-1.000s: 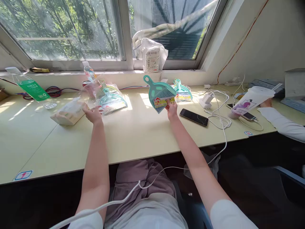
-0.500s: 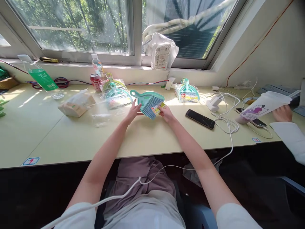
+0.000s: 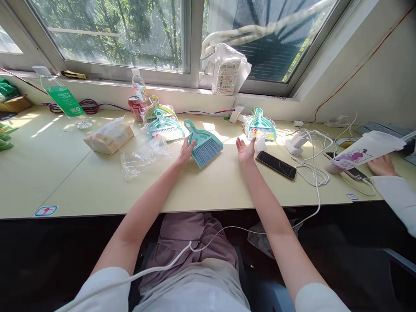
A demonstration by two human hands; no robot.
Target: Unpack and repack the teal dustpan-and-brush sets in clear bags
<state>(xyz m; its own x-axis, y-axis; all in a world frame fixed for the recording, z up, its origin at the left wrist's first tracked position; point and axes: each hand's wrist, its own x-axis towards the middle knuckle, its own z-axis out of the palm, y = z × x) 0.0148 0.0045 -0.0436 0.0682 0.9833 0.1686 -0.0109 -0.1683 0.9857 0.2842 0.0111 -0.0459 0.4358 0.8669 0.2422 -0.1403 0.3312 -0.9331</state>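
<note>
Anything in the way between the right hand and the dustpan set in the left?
Nothing visible stands between the open right hand and the turquoise dustpan-and-brush set in the left hand. The black smartphone lies right of the right hand, and the clear plastic wrapper left of the left hand.

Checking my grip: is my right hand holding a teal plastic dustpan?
No, your left hand holds the dustpan; your right hand is open and apart.

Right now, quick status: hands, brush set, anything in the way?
Left hand holding teal brush set. Right hand open. Plastic wrapper lies left of set; phone beside right hand.
</note>
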